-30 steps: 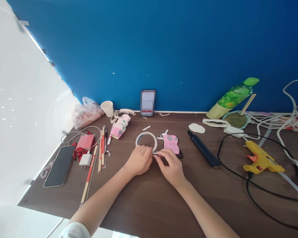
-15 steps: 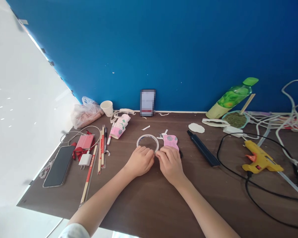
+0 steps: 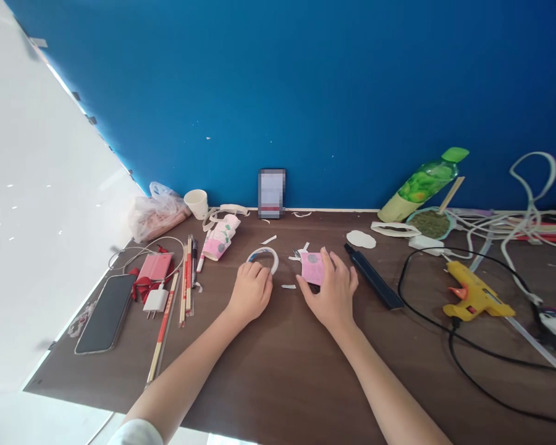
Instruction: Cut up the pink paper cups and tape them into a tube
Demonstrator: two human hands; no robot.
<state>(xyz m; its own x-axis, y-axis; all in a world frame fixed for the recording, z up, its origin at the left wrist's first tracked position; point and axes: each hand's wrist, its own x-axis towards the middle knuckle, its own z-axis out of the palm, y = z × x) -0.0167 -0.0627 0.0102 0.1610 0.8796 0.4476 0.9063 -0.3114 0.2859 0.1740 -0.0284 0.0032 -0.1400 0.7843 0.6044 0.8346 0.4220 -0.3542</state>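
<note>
My left hand (image 3: pixel 251 290) is closed on a white ring (image 3: pixel 273 256), whose far arc shows beyond the knuckles with a bluish patch at its left. My right hand (image 3: pixel 332 293) is spread over the right side of a pink dotted paper piece (image 3: pixel 311 268), fingers apart; whether the fingertips touch it is hard to tell. Something metallic, perhaps scissors, shows at the pink piece's left edge, mostly hidden. A small white paper strip (image 3: pixel 288 286) lies between my hands. Another scrap (image 3: pixel 269 239) lies farther back.
Pink paper cup (image 3: pixel 219 240), white cup (image 3: pixel 196 203), chopsticks (image 3: pixel 184 287) and phone (image 3: pixel 105 314) are at left. A second phone (image 3: pixel 272 193) leans on the blue wall. At right are a dark tool (image 3: pixel 375 278), yellow glue gun (image 3: pixel 477 292), bottle (image 3: pixel 421 185), bowl (image 3: pixel 430 224) and cables.
My right hand has let go of the ring and moved right, opening over the pink piece. My left hand has drawn the ring slightly left. A white strip now shows between them.
</note>
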